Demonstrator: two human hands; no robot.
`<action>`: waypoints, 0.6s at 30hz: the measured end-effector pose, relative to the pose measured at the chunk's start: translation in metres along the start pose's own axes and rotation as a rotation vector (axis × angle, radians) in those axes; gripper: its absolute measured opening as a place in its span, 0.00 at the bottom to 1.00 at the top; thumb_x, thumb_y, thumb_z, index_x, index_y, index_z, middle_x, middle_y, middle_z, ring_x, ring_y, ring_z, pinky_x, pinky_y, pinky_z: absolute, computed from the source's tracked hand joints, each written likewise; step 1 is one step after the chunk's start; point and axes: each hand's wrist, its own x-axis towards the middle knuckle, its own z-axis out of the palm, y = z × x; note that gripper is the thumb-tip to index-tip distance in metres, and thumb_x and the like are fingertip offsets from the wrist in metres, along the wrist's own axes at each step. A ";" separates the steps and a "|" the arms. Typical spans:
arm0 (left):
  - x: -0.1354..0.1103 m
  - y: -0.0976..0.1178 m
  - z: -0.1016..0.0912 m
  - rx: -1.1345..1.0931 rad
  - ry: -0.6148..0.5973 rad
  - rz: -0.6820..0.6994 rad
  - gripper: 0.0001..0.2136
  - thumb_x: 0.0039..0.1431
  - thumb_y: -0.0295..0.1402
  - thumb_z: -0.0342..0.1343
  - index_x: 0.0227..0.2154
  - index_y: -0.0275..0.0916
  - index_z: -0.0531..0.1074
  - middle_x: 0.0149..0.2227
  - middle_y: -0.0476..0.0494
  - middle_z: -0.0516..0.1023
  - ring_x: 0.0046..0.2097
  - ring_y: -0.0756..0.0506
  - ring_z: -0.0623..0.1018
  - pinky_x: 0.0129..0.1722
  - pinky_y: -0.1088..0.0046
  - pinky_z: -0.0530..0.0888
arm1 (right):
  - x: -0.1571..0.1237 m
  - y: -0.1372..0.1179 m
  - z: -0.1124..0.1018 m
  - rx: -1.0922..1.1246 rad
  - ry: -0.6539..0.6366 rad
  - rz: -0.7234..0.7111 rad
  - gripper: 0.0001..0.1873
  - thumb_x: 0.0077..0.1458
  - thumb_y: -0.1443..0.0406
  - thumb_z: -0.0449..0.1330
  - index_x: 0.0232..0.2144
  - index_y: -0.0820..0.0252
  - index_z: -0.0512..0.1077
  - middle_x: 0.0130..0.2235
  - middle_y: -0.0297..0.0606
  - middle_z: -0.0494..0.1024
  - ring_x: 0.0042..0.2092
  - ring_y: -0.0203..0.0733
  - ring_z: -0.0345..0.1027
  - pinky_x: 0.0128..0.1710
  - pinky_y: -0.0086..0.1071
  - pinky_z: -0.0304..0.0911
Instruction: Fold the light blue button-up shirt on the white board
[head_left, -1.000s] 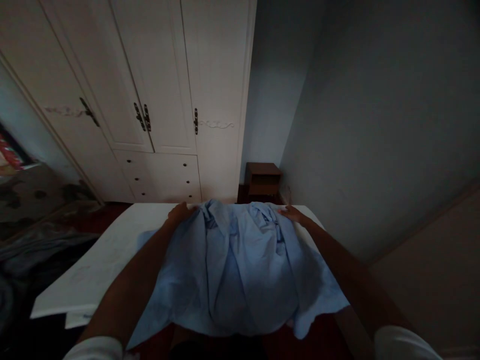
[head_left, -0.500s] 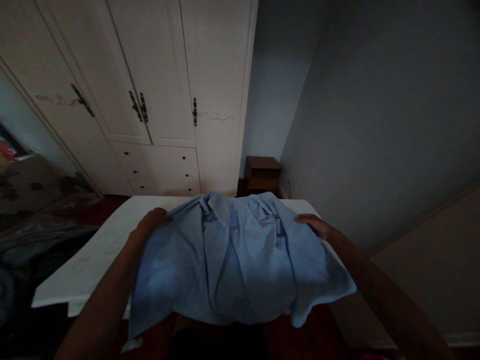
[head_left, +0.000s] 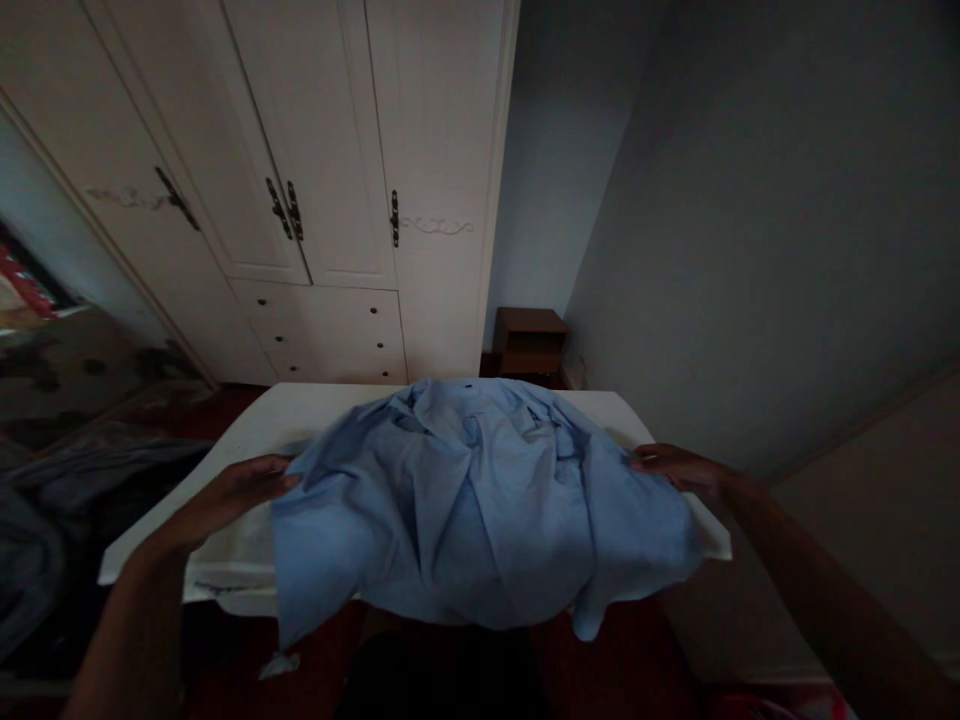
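Note:
A light blue shirt [head_left: 480, 510] lies crumpled across a white table [head_left: 247, 430], its lower hem hanging over the near edge. My left hand [head_left: 232, 495] grips the shirt's left edge, fingers closed on the cloth. At the right edge of the cloth my right hand [head_left: 675, 468] holds the fabric in the same way. The two hands are wide apart with the cloth stretched between them.
A white wardrobe [head_left: 322, 180] with dark handles and drawers stands behind the table. A small brown nightstand [head_left: 529, 342] sits in the corner by the grey wall [head_left: 750, 230]. Dark cloth [head_left: 67, 520] is piled at the left.
Both hands slid from the shirt's far end back toward me and outward along its sides, spreading the cloth wider on the table.

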 end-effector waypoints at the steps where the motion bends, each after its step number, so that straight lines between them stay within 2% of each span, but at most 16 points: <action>1: -0.006 0.001 0.002 -0.073 -0.047 -0.003 0.24 0.31 0.66 0.56 0.19 0.50 0.75 0.25 0.51 0.79 0.32 0.39 0.79 0.36 0.61 0.77 | -0.004 0.004 -0.002 0.011 -0.019 0.001 0.22 0.34 0.53 0.71 0.33 0.53 0.75 0.39 0.42 0.80 0.38 0.48 0.75 0.32 0.33 0.69; 2: -0.010 0.002 0.005 -0.161 -0.105 -0.002 0.22 0.34 0.63 0.57 0.19 0.50 0.74 0.25 0.50 0.78 0.32 0.39 0.78 0.35 0.60 0.76 | -0.007 0.006 -0.004 0.022 -0.017 0.000 0.22 0.33 0.55 0.72 0.34 0.54 0.75 0.40 0.43 0.80 0.39 0.50 0.75 0.33 0.34 0.69; 3: -0.013 0.006 0.007 -0.237 -0.112 -0.007 0.20 0.36 0.61 0.58 0.20 0.49 0.73 0.24 0.51 0.77 0.30 0.40 0.77 0.33 0.61 0.76 | -0.010 0.007 -0.005 0.035 0.011 -0.006 0.23 0.33 0.56 0.72 0.34 0.55 0.75 0.41 0.44 0.80 0.40 0.51 0.75 0.35 0.35 0.70; 4: -0.016 0.012 0.010 -0.278 -0.011 -0.023 0.20 0.39 0.60 0.57 0.20 0.48 0.71 0.22 0.51 0.75 0.27 0.41 0.75 0.29 0.62 0.74 | -0.013 0.006 -0.004 0.048 0.071 -0.023 0.23 0.33 0.56 0.72 0.34 0.56 0.74 0.41 0.45 0.80 0.40 0.52 0.75 0.36 0.36 0.71; 6: -0.023 0.033 0.019 -0.290 0.226 -0.059 0.18 0.44 0.57 0.55 0.24 0.47 0.69 0.20 0.52 0.72 0.23 0.44 0.72 0.23 0.67 0.70 | -0.018 -0.002 0.006 0.070 0.280 -0.086 0.20 0.37 0.56 0.69 0.34 0.57 0.73 0.39 0.45 0.80 0.38 0.51 0.75 0.35 0.36 0.71; 7: -0.028 0.047 0.026 -0.260 0.343 -0.073 0.17 0.47 0.56 0.54 0.26 0.47 0.69 0.20 0.52 0.72 0.23 0.44 0.71 0.22 0.68 0.69 | -0.020 -0.007 0.016 0.079 0.394 -0.130 0.19 0.41 0.55 0.67 0.35 0.58 0.72 0.38 0.44 0.80 0.37 0.50 0.75 0.34 0.36 0.71; 9: -0.039 0.083 0.048 -0.182 0.430 -0.080 0.16 0.53 0.51 0.51 0.32 0.44 0.70 0.23 0.50 0.74 0.25 0.45 0.73 0.24 0.70 0.69 | -0.026 -0.020 0.049 0.082 0.560 -0.223 0.17 0.47 0.54 0.62 0.36 0.59 0.71 0.35 0.42 0.79 0.36 0.48 0.74 0.32 0.35 0.70; 10: -0.045 0.101 0.062 -0.140 0.387 -0.030 0.16 0.55 0.50 0.49 0.34 0.42 0.70 0.27 0.47 0.76 0.28 0.45 0.75 0.29 0.70 0.71 | -0.029 -0.025 0.071 0.087 0.555 -0.288 0.18 0.50 0.53 0.60 0.38 0.59 0.70 0.35 0.41 0.78 0.35 0.47 0.74 0.31 0.35 0.70; 11: -0.051 0.117 0.077 -0.101 0.242 0.053 0.17 0.58 0.48 0.47 0.36 0.41 0.70 0.30 0.45 0.78 0.31 0.44 0.77 0.33 0.70 0.72 | -0.032 -0.030 0.093 0.065 0.492 -0.376 0.19 0.51 0.52 0.59 0.40 0.58 0.69 0.35 0.40 0.78 0.35 0.45 0.73 0.31 0.34 0.70; 12: -0.056 0.132 0.092 -0.049 0.028 0.145 0.17 0.59 0.47 0.45 0.37 0.41 0.71 0.33 0.43 0.79 0.34 0.44 0.78 0.35 0.69 0.73 | -0.033 -0.033 0.115 0.012 0.359 -0.448 0.20 0.50 0.53 0.61 0.41 0.57 0.69 0.36 0.39 0.78 0.36 0.44 0.72 0.32 0.33 0.70; 13: -0.061 0.142 0.106 0.017 -0.214 0.235 0.17 0.59 0.47 0.46 0.38 0.41 0.72 0.34 0.42 0.80 0.36 0.43 0.79 0.38 0.69 0.72 | -0.034 -0.034 0.135 -0.050 0.156 -0.488 0.22 0.47 0.54 0.64 0.44 0.56 0.69 0.38 0.38 0.77 0.37 0.43 0.72 0.32 0.33 0.70; 14: -0.064 0.149 0.117 0.091 -0.414 0.306 0.17 0.57 0.47 0.49 0.38 0.41 0.73 0.36 0.41 0.80 0.38 0.42 0.79 0.39 0.68 0.72 | -0.034 -0.034 0.151 -0.103 -0.063 -0.477 0.27 0.43 0.56 0.67 0.46 0.56 0.69 0.39 0.37 0.77 0.35 0.42 0.72 0.29 0.32 0.70; 15: -0.067 0.152 0.124 0.153 -0.551 0.355 0.17 0.55 0.48 0.51 0.38 0.41 0.74 0.37 0.41 0.80 0.40 0.40 0.79 0.40 0.68 0.72 | -0.032 -0.033 0.162 -0.123 -0.219 -0.420 0.29 0.42 0.57 0.68 0.48 0.56 0.68 0.37 0.36 0.76 0.33 0.41 0.72 0.25 0.31 0.69; 16: -0.068 0.151 0.128 0.184 -0.639 0.377 0.18 0.55 0.49 0.52 0.40 0.41 0.74 0.38 0.41 0.80 0.41 0.40 0.79 0.40 0.68 0.72 | -0.030 -0.031 0.168 -0.115 -0.285 -0.374 0.31 0.42 0.57 0.68 0.49 0.56 0.66 0.36 0.36 0.76 0.32 0.40 0.71 0.23 0.29 0.67; 17: -0.069 0.147 0.127 0.187 -0.669 0.368 0.20 0.55 0.50 0.52 0.42 0.42 0.74 0.39 0.41 0.80 0.41 0.40 0.79 0.40 0.68 0.71 | -0.027 -0.028 0.168 -0.094 -0.298 -0.331 0.31 0.44 0.57 0.67 0.50 0.57 0.65 0.34 0.35 0.75 0.30 0.39 0.71 0.20 0.28 0.66; 18: -0.069 0.141 0.123 0.171 -0.652 0.333 0.22 0.57 0.51 0.50 0.45 0.42 0.73 0.38 0.42 0.80 0.41 0.41 0.79 0.40 0.68 0.71 | -0.025 -0.025 0.163 -0.062 -0.258 -0.304 0.31 0.45 0.56 0.65 0.51 0.58 0.64 0.33 0.35 0.74 0.29 0.38 0.71 0.18 0.27 0.64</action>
